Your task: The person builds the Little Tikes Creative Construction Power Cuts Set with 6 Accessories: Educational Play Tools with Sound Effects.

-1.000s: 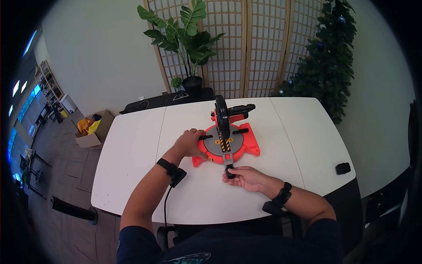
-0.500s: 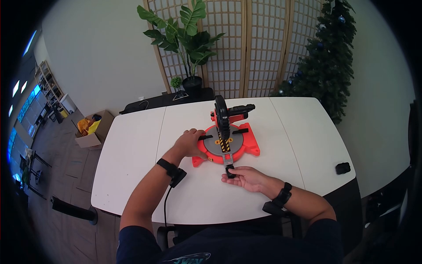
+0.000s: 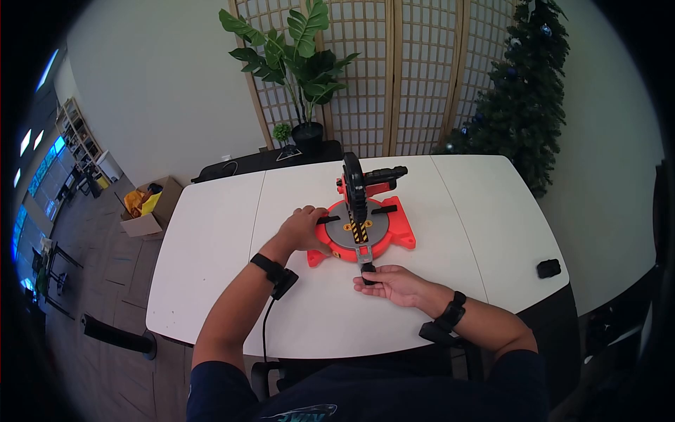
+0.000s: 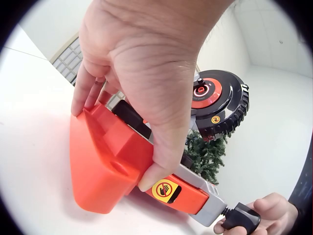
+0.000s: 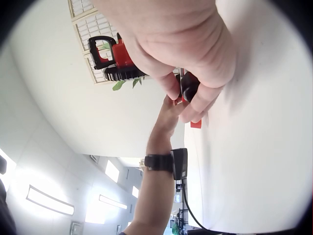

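A toy miter saw with an orange base (image 3: 402,224), grey round turntable (image 3: 380,228) and black toothed blade (image 3: 355,186) stands on the white table. The left hand (image 3: 304,228) grips the base's left side; in the left wrist view its thumb presses beside a yellow warning sticker (image 4: 165,191), fingers over the far edge. The right hand (image 3: 395,285) pinches the black knob (image 3: 368,273) at the saw's front between thumb and fingers. In the left wrist view the knob (image 4: 244,219) sits on a threaded stem. The right wrist view shows the knob (image 5: 190,87) partly covered by the fingers.
A small black object (image 3: 548,269) lies near the table's right edge. Behind the white table (image 3: 204,260) are a potted plant (image 3: 307,133), a folding screen and a decorated tree (image 3: 524,105). A cardboard box (image 3: 165,204) stands at left. A cable hangs from the left wristband.
The right hand's fingers have shifted slightly around the knob. The left hand and the saw have not visibly moved.
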The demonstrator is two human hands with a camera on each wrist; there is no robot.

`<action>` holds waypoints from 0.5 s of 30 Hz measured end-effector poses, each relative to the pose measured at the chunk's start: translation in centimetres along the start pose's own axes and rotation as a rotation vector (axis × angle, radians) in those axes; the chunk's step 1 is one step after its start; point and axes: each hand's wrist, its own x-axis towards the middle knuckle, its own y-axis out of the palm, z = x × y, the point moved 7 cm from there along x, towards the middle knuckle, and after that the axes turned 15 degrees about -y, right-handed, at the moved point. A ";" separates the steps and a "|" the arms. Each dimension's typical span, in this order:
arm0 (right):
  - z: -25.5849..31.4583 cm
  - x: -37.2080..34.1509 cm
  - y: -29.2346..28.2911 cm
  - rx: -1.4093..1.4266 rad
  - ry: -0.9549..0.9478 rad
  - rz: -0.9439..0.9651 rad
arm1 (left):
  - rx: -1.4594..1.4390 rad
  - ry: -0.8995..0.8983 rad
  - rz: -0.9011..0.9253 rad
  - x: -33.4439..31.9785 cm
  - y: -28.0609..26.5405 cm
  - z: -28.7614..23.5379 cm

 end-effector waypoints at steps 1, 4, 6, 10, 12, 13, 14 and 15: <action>-0.1 0.1 -0.1 -0.008 -0.004 0.006 | -0.003 0.003 0.002 0.0 0.0 0.0; -0.3 0.4 -0.3 0.005 0.002 0.077 | 0.005 0.000 0.003 0.1 -0.1 0.0; -0.2 0.3 -0.5 -0.022 0.012 0.065 | 0.005 -0.005 0.008 0.1 -0.1 0.0; -0.2 0.3 -0.5 -0.084 0.001 0.075 | 0.000 0.000 0.006 0.1 0.1 0.1; -0.1 0.3 -0.2 -0.067 0.001 0.060 | -0.003 0.002 0.000 0.1 0.2 0.2; -0.1 0.3 -0.2 -0.050 0.000 0.045 | -0.004 0.005 -0.007 0.1 0.1 0.2; -0.1 0.3 0.0 -0.050 0.000 0.046 | -0.004 0.004 -0.007 0.1 0.2 0.2; -0.1 0.3 0.0 -0.054 -0.002 0.039 | -0.004 0.005 -0.008 0.1 0.2 0.1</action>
